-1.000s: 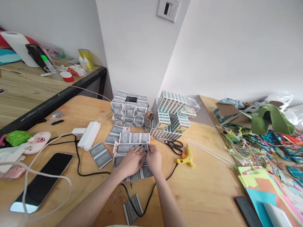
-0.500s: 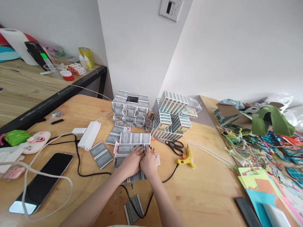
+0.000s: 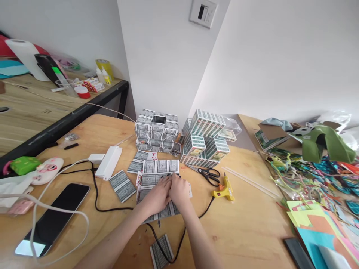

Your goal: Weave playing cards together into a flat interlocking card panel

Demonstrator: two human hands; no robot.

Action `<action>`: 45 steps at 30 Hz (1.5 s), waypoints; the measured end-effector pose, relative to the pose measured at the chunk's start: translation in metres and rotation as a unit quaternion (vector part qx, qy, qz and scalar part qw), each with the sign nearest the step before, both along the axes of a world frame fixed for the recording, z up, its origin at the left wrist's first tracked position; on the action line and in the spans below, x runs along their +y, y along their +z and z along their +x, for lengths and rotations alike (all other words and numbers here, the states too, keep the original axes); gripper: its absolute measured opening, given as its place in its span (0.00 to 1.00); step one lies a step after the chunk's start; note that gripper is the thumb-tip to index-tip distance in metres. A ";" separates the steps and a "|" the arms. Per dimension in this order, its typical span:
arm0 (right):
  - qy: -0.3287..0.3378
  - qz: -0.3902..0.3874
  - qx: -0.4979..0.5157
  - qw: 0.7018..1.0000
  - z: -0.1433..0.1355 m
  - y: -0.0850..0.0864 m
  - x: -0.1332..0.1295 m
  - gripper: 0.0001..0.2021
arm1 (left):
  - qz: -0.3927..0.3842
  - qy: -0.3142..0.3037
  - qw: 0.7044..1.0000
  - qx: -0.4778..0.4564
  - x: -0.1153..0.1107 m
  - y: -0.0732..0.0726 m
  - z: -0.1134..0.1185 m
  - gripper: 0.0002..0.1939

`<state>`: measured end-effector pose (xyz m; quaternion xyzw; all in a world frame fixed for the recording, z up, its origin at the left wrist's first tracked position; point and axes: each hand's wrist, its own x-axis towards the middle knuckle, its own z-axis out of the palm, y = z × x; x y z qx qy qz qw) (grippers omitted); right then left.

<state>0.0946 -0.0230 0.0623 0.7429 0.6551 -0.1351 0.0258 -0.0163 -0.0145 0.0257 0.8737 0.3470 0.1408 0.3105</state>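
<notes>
A panel of joined playing cards, patterned backs up, lies on the table under both hands. My left hand rests on it with fingers stretched flat over the cards. My right hand is beside it, touching it, with its fingers bent and closed at the panel's upper right edge. What the right fingertips grip is partly hidden. A hollow block built of folded cards stands behind the panel. Joined card pairs lie to the left, and another lies nearer me.
Right of the panel are black scissors, a yellow glue gun with its black cord, and clear glue sticks. Stacked card boxes stand behind. A phone, white cable and white power box are left.
My right hand's fingers look more bent and drawn in at the panel's upper right edge. My left hand stays flat on the cards. The whole view has shifted slightly.
</notes>
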 end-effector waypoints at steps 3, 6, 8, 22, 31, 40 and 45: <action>0.003 -0.010 0.011 1.000 0.006 0.002 0.001 0.14 | 0.003 0.008 1.000 0.025 -0.002 -0.002 0.001 0.33; -0.010 0.023 0.035 0.999 0.013 -0.008 -0.010 0.17 | 0.018 0.006 0.999 0.033 -0.002 0.000 0.000 0.33; -0.011 0.075 0.073 0.994 0.018 -0.018 -0.021 0.19 | 0.039 -0.001 0.998 0.039 -0.002 0.002 0.000 0.32; 0.031 0.078 0.054 0.995 0.018 -0.035 -0.040 0.25 | 0.079 0.010 0.993 0.091 -0.004 0.011 0.002 0.23; 0.041 0.081 0.066 0.994 0.019 -0.022 -0.023 0.23 | 0.057 -0.014 0.996 0.070 0.000 0.010 -0.001 0.26; 0.022 0.045 0.067 0.997 0.013 -0.010 -0.015 0.23 | 0.060 -0.017 0.996 0.068 0.001 0.007 -0.001 0.29; 0.016 0.035 0.083 0.996 0.017 -0.004 -0.010 0.19 | 0.059 -0.013 0.996 0.062 0.002 0.008 -0.001 0.27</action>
